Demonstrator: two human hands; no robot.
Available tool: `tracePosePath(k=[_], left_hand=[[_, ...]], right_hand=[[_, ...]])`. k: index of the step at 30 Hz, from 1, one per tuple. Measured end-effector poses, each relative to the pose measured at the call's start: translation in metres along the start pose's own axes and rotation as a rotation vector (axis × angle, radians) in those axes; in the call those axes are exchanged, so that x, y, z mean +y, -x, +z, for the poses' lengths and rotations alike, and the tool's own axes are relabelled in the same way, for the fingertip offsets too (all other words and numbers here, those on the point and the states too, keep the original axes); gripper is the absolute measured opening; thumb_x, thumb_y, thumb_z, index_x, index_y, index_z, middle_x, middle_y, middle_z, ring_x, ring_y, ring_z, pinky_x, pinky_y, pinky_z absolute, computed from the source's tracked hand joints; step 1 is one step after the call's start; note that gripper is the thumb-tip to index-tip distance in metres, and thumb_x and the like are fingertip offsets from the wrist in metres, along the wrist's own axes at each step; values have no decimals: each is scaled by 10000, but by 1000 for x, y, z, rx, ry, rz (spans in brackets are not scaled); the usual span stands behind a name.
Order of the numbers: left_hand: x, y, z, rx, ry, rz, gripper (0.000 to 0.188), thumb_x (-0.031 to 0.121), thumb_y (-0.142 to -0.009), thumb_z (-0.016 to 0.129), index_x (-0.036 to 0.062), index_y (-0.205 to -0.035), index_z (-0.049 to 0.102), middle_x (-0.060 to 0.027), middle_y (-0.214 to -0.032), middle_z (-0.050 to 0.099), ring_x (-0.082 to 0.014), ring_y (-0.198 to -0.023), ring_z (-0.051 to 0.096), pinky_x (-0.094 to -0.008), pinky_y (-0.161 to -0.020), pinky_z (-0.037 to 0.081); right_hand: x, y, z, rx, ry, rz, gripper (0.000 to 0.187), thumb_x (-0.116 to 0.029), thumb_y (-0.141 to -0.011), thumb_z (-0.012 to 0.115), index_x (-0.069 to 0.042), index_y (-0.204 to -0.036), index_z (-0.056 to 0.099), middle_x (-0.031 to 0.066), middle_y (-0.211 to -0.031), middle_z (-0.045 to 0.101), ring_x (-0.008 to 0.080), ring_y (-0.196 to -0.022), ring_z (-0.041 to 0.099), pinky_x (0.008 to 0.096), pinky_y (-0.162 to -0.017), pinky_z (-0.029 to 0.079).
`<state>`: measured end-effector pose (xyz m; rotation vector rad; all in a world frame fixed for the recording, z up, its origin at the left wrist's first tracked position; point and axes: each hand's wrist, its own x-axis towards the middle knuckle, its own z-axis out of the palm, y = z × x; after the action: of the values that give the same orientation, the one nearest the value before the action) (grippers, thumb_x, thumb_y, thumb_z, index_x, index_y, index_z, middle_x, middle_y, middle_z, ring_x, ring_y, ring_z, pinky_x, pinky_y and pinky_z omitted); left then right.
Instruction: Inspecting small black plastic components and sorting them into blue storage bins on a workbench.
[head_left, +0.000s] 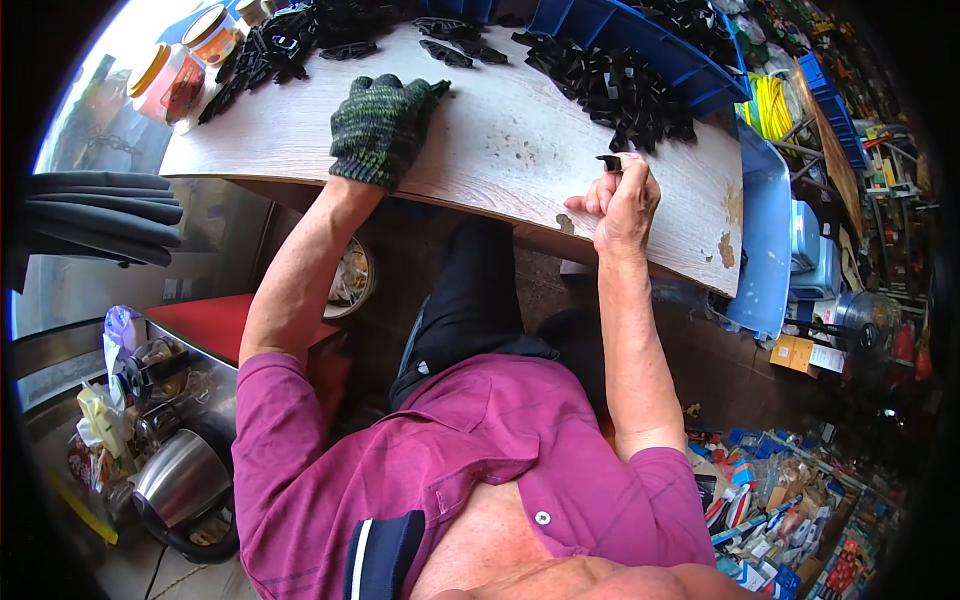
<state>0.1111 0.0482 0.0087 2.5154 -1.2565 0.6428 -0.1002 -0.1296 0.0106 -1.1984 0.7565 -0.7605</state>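
My left hand (380,128) wears a dark green and black knit glove and rests on the white wood-grain tabletop (490,160), near its left front edge. Its fingers are bent down and closed. A dark tip pokes out at its right side, either the glove's thumb or a small black part; what the fingers hold is hidden. My bare right hand (625,205) pinches a small black plastic piece (609,161) between thumb and forefinger, above the right side of the table. Just beyond it lies a heap of similar black plastic parts (625,95).
Another black heap (275,45) spreads at the far left beside lidded jars (165,85). Several loose black parts (447,53) lie at the far middle. A blue crate (650,45) stands behind the right heap. A steel kettle (182,480) sits at lower left.
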Motion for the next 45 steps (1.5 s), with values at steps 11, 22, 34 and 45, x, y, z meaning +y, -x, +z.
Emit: tracePosePath(k=[11,22,34,45], left_hand=[[4,7,-2,-81,20,54,195,257,-908,625,200,-1084,685,-112,-928,652,-331,-896,619,-466,-706,535],[10,14,6,28,160,-8,220,321,-924,618,143,-1042,672,-118,-945,670,-356,-905,622,-474,-752,538],[60,27,-4,41,729,-112,151,168,-948,644,54,-1046,658,-156,-915,699,-297,-856,687,-384,-741,546],[139,23,9,-213,1218,-98,238,270,-984,543,82,-1075,657,-180,-976,677,-369,-909,655,-453,-757,518]], right_hand=[[2,1,2,-18,9,-38,369,-332,-946,489,-110,-653,446,-21,-464,321,113,-396,382,392,-434,559],[3,1,1,-9,4,-46,350,-337,-942,493,-109,-679,463,-21,-463,322,115,-398,388,393,-440,565],[3,2,-2,43,-68,10,360,-344,-950,454,-95,-690,469,-17,-473,305,120,-411,380,404,-445,573],[6,8,-5,72,-40,-56,285,-296,-984,446,-50,-888,553,50,-621,497,150,-406,516,309,-407,524]])
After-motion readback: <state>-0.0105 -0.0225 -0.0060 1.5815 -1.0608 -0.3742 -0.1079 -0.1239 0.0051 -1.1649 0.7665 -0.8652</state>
